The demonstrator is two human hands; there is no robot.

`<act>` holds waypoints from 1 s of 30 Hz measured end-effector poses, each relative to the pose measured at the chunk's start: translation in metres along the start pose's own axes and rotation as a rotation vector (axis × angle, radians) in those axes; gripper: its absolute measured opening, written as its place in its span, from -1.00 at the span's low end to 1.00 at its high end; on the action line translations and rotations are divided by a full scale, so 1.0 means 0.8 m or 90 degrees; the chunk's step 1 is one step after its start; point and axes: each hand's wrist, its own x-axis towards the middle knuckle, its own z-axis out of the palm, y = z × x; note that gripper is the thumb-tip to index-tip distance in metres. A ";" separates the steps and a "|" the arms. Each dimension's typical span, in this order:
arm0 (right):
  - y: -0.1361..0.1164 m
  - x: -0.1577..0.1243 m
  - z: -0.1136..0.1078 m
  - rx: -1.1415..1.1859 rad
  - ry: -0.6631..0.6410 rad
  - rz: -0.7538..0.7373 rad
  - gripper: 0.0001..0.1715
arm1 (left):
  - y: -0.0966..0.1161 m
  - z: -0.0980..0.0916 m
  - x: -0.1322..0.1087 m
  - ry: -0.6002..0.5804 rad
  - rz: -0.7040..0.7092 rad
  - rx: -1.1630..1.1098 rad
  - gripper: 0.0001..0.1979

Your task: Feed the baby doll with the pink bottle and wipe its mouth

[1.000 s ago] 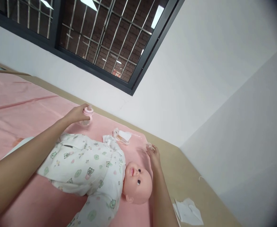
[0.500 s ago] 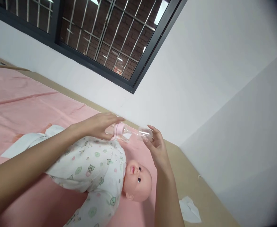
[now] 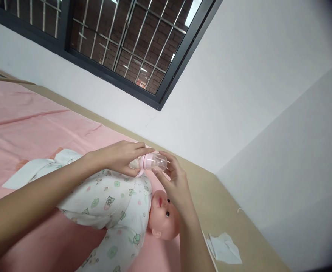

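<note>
My left hand is wrapped round a clear baby bottle with a pink collar and pink handle, held sideways. Thumb and fingers of my right hand close on a clear bottle cap, which covers the nipple end and meets the pink collar. Whether the cap is fully seated I cannot tell. Beneath my hands a baby doll lies on its back, dressed in white clothes with small green and pink prints. My right forearm hides part of the doll's head.
A pink sheet covers much of the tan bed surface. At the right lies a folded white cloth or tissue. Behind stands a white wall with a dark-framed, barred window.
My right hand has moved left, bringing the cap from apart from the bottle onto its nipple end. My left hand still holds the bottle, slightly lower.
</note>
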 end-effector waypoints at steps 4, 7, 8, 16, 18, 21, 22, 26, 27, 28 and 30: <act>0.005 0.001 0.003 0.025 -0.008 0.013 -0.52 | 0.003 -0.004 -0.001 0.002 -0.001 -0.004 -0.37; 0.008 0.001 0.005 0.037 -0.012 0.018 -0.52 | 0.002 -0.006 -0.002 0.002 0.001 -0.004 -0.39; 0.008 0.001 0.006 0.041 -0.015 0.019 -0.51 | 0.001 -0.006 -0.002 0.004 0.004 0.000 -0.40; 0.019 0.002 0.014 0.064 -0.024 0.030 -0.43 | -0.003 -0.008 -0.004 -0.011 0.008 0.018 -0.49; 0.022 0.003 0.016 0.068 -0.025 0.036 -0.41 | -0.003 -0.011 -0.004 -0.028 0.003 0.014 -0.53; 0.023 0.003 0.020 0.082 -0.025 0.041 -0.41 | -0.003 -0.014 -0.004 -0.039 -0.003 0.001 -0.56; 0.023 0.003 0.021 0.085 -0.025 0.043 -0.42 | -0.003 -0.015 -0.004 -0.041 -0.004 -0.004 -0.56; 0.021 0.002 0.025 0.099 -0.021 0.050 -0.43 | -0.003 -0.020 -0.005 -0.047 -0.005 -0.015 -0.57; 0.019 0.002 0.025 0.103 -0.020 0.051 -0.43 | -0.002 -0.021 -0.005 -0.047 -0.004 -0.013 -0.57; 0.018 0.001 0.025 0.105 -0.020 0.052 -0.43 | -0.002 -0.022 -0.005 -0.046 -0.003 -0.011 -0.58; 0.013 0.000 0.022 0.098 -0.020 0.051 -0.42 | 0.001 -0.022 -0.006 -0.040 -0.004 -0.008 -0.57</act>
